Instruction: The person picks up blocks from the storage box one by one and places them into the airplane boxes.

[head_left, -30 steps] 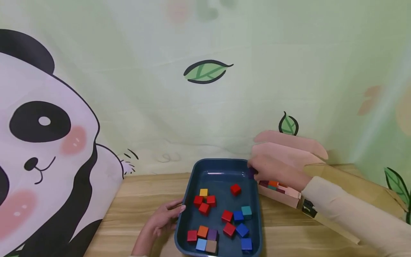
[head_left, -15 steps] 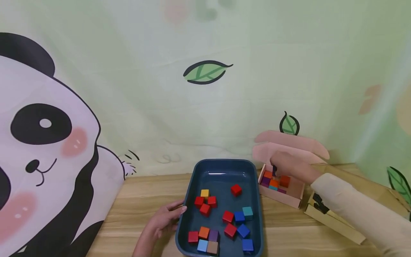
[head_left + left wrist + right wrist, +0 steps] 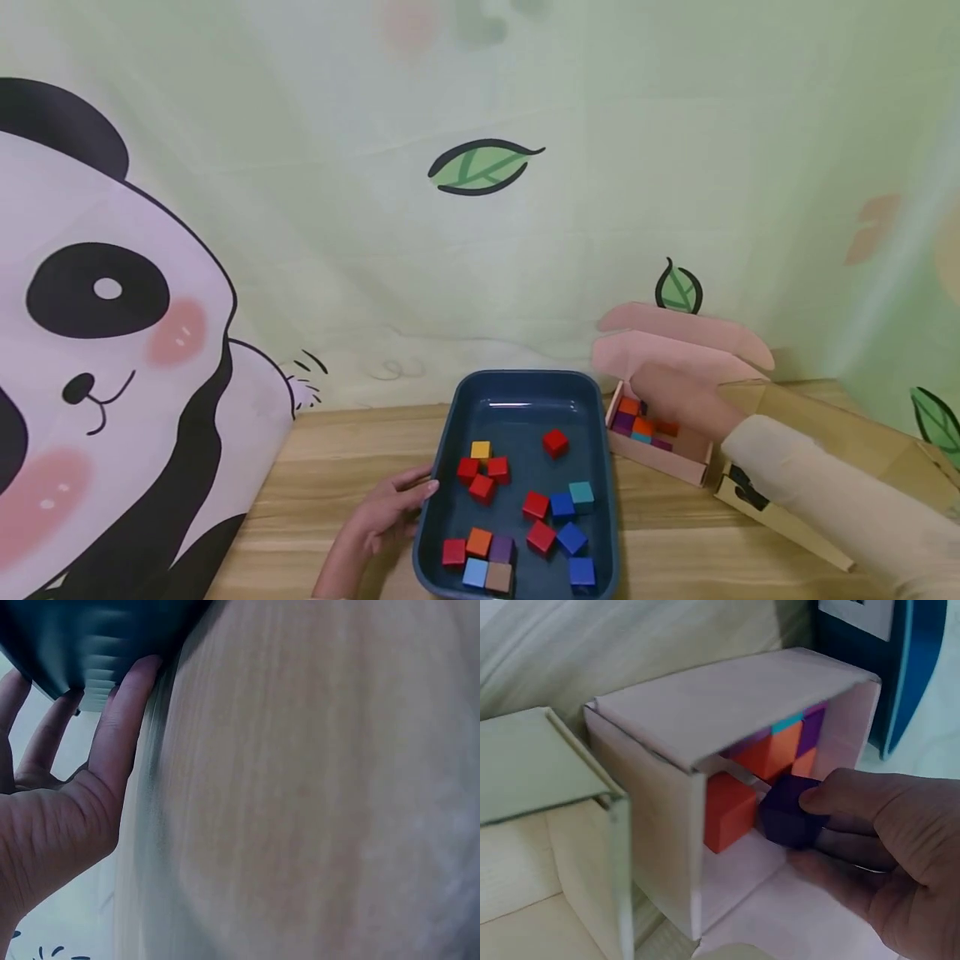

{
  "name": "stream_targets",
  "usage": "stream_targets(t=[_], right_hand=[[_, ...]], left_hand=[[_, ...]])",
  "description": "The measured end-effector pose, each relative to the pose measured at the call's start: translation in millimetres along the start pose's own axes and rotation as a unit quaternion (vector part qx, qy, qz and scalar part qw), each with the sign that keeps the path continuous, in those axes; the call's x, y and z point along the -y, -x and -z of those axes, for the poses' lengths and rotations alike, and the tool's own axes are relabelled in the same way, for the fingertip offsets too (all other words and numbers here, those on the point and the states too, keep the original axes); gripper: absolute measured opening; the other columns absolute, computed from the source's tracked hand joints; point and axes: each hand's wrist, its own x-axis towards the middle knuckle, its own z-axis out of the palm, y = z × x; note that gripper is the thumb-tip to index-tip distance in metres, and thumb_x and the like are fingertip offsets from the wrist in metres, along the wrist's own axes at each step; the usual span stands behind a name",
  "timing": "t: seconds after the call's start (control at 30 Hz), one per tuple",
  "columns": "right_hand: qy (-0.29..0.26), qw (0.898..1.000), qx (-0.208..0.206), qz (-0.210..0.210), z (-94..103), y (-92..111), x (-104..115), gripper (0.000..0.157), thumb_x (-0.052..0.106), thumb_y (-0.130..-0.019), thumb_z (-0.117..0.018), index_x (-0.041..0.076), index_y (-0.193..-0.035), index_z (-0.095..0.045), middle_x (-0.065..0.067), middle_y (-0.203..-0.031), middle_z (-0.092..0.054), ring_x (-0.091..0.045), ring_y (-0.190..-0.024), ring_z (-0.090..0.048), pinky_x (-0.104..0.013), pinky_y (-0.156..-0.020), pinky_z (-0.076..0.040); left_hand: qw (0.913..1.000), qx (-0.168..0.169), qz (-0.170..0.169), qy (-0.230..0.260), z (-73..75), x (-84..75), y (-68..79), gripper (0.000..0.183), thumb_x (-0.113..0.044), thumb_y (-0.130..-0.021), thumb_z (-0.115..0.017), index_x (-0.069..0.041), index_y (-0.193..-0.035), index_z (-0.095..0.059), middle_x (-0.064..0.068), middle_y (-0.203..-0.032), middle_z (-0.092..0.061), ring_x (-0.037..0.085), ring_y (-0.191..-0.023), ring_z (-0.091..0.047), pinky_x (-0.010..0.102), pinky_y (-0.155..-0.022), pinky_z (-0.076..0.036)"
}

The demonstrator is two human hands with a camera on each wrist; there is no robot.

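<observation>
A pale label (image 3: 862,611) showed on the outer wall of the blue tray (image 3: 517,425), cut off by the top of the right wrist view, its dark print too little in frame to read. The brown box (image 3: 783,521) bore a black mark (image 3: 742,486), partly covered by the sleeve (image 3: 840,492) and illegible. The right hand (image 3: 889,847) pinched a dark purple block (image 3: 789,814) between thumb and fingers inside the pink box (image 3: 660,457), beside an orange block (image 3: 730,812); from the head view, that hand hid most of both. The left hand (image 3: 388,508), fingers spread, touched the tray's left side; its wrist view cut off some fingers. The tray's near edge ran out of the head view.
</observation>
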Motion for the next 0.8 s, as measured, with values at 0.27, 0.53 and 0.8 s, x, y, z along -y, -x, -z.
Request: stream_targets(t=[0.27, 0.53, 0.8], right_hand=[[0.098, 0.991, -0.068, 0.055, -6.8, 3.8, 7.5, 0.014, 0.004, -0.081, -0.080, 0.009, -0.083, -0.067, -0.001, -0.064, -0.055, -0.015, -0.057, -0.048, -0.025, -0.054, -0.045], [0.082, 0.989, -0.095, 0.073, -25.3, 8.6, 6.4, 0.013, 0.005, -0.085, -0.077, 0.003, -0.091, -0.066, -0.004, -0.069, -0.053, -0.017, -0.062, -0.048, -0.023, -0.056, -0.045], [-0.091, 0.995, -0.045, 0.001, -36.1, 9.0, 9.7, 0.017, 0.002, -0.094, -0.068, -0.002, -0.110, -0.066, -0.011, -0.084, -0.055, -0.022, -0.077, -0.051, -0.031, -0.066, -0.051]], left_hand=[[1.0000, -0.002, 0.000, -0.006, -1.2, -0.9, -1.7, 0.071, -0.031, -0.095, -0.073, -0.003, -0.153, -0.043, 0.021, -0.146, -0.054, 0.023, -0.111, -0.066, 0.047, -0.089, -0.058], [0.9999, 0.000, 0.007, -0.008, -0.9, -0.8, -1.0, 0.071, -0.032, -0.095, -0.074, -0.004, -0.153, -0.043, 0.021, -0.146, -0.054, 0.024, -0.111, -0.066, 0.047, -0.090, -0.058], [1.0000, 0.005, 0.006, 0.005, 1.0, -0.3, 0.5, 0.071, -0.031, -0.096, -0.073, -0.004, -0.154, -0.042, 0.020, -0.144, -0.056, 0.023, -0.110, -0.067, 0.047, -0.090, -0.058]])
